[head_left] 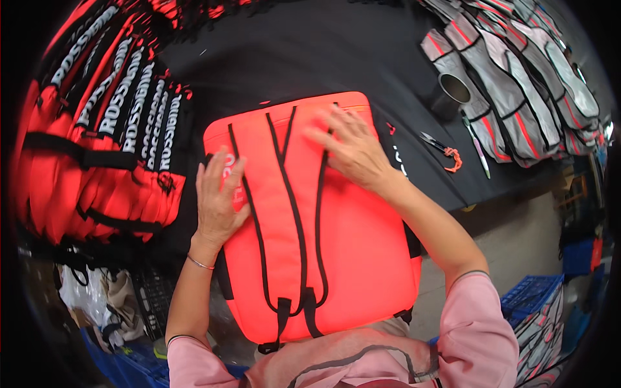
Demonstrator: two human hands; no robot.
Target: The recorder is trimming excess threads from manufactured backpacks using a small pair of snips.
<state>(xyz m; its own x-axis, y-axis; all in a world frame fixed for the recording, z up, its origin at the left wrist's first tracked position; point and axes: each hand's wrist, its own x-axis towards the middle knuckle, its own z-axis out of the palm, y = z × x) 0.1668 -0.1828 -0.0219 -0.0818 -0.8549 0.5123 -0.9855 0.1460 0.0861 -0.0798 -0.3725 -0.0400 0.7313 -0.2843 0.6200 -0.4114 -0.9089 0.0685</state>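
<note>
A bright coral-red backpack lies in front of me, its two black-edged shoulder straps facing up and its lower end near my body. My left hand rests at the bag's left side, fingers apart, beside the outer edge of one strap. Over the upper right of the bag, my right hand is spread across the other strap and the panel, its fingertips slightly blurred. Neither hand grips anything. Black webbing runs from the straps' lower ends toward the bag's bottom edge.
Several red and black bags are stacked at the left. Grey padded straps with red stripes pile up at the right, near a dark cup. Thread snips and a white pen lie on the black-covered table. Blue crates stand below.
</note>
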